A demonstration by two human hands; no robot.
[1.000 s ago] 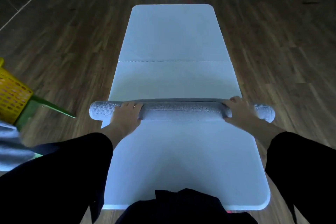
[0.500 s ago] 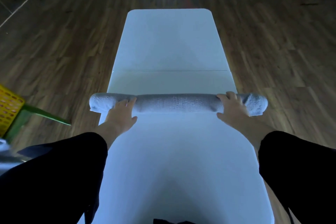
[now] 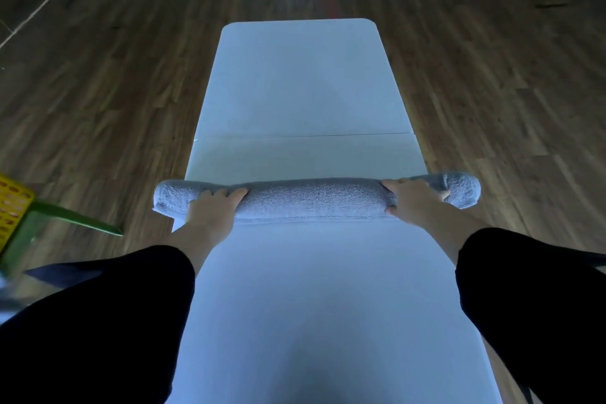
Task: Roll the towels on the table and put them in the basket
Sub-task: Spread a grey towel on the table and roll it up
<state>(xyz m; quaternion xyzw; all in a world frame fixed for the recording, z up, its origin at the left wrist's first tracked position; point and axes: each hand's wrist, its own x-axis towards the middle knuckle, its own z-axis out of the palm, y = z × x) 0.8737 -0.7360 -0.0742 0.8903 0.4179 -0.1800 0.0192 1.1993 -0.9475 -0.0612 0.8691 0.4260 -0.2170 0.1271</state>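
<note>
The rolling step is judged to be at its end: the grey towel is seen as one long, tight roll that lies across the white table, a little nearer than the seam in the table top, and no flat part of the cloth is seen beside it. Both ends of the roll reach out past the side edges of the table. The left grip is laid on the roll near its left end, with the fingers curved over the top of it; the thumb is not shown. The right grip is closed around the roll near its right end, with the fingers over the top and the thumb at the near side. The towel is thus held by both grips, and nothing else is held by them. The next move is judged to be the lifting of the roll and its carrying to the left, where the yellow basket is found at the edge of the view, touching a green stand on the wooden floor; whether it rests on the stand cannot be told. For this move the roll must be kept pressed together, because the loose outer edge may open when the table is left, and perhaps the roll must be bent or turned, as it is long. Of the basket only a corner of the holed wall is shown; the inside is not in view, so its contents cannot be told.
</note>
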